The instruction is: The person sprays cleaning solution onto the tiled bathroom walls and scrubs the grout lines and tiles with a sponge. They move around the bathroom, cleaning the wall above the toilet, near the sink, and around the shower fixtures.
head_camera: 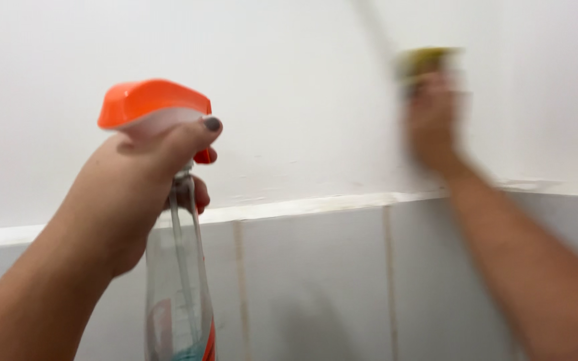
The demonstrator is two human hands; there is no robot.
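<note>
My left hand (pixel 135 180) grips the neck of a clear spray bottle (pixel 178 287) with an orange trigger head (pixel 152 100); a little blue liquid shows at its bottom. The bottle is held upright in front of the wall. My right hand (pixel 433 124) is blurred with motion and presses a yellow-green sponge (pixel 423 61) against the white wall (pixel 289 80), up at the right near the corner.
Below the white wall runs a white ledge (pixel 302 206) topping grey tiles (pixel 316 281) with brownish grout lines. A wall corner line (pixel 372 27) slants down toward the sponge.
</note>
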